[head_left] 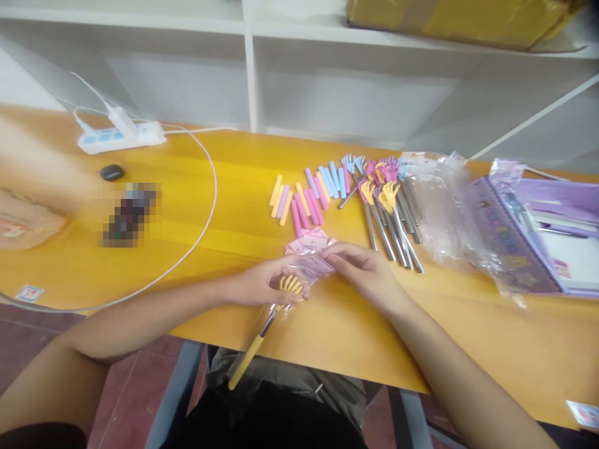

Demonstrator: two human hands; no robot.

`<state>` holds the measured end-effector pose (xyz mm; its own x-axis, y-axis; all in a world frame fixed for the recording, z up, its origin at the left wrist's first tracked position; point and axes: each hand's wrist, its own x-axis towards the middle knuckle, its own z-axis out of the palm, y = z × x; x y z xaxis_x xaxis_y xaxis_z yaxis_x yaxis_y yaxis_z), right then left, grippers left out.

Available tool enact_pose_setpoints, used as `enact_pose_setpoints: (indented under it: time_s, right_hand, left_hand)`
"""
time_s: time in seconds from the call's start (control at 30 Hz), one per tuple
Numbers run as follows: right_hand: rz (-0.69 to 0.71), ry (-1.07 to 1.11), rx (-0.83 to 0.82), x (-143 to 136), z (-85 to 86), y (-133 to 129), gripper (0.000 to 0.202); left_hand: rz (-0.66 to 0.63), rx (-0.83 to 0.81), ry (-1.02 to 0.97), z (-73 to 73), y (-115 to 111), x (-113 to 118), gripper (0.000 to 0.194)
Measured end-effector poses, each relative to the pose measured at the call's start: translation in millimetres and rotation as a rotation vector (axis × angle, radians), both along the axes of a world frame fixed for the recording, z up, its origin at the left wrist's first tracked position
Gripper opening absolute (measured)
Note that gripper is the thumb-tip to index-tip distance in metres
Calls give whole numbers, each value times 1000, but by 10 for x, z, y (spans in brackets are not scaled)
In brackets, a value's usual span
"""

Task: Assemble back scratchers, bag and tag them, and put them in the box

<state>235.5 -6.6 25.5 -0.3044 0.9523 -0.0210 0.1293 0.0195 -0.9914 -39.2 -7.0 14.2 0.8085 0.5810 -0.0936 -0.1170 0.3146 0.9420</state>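
My left hand (266, 284) is closed around a yellow back scratcher (246, 362), whose claw head shows at the fingers and whose handle points down past the table edge. Clear plastic packaging with a purple printed card (314, 267) surrounds the claw end. The thumb and fingers of my right hand (362, 271) pinch this packaging at its upper right. Just beyond my hands lie pink cards (309, 240). Farther off are loose pink, yellow, purple and blue handle sleeves (299, 209). Metal back scratcher rods (395, 227) with coloured claw heads are heaped to their right.
Clear plastic bags (444, 212) lie beside a purple box (519, 243) on the right. At the left are a white power strip (122, 137), its cable (213, 206), a small black object (112, 172) and a blurred-out item (130, 215). White shelving (248, 68) stands behind the table.
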Motion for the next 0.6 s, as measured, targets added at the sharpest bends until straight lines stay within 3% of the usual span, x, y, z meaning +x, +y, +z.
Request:
enact_pose_setpoints:
  time_s: [0.23,0.43,0.6]
  right_hand:
    - [-49,70,69,6,-19,4,30]
    - [-94,2,203,-8,25,-24,25]
    - [-103,-44,296,-25,35,-24,14]
  left_hand:
    - [-16,-19,-9,-9,7,11,43]
    - [-21,-36,11,-1,10,8,54]
    - [-16,-23,29,16,9,4,50]
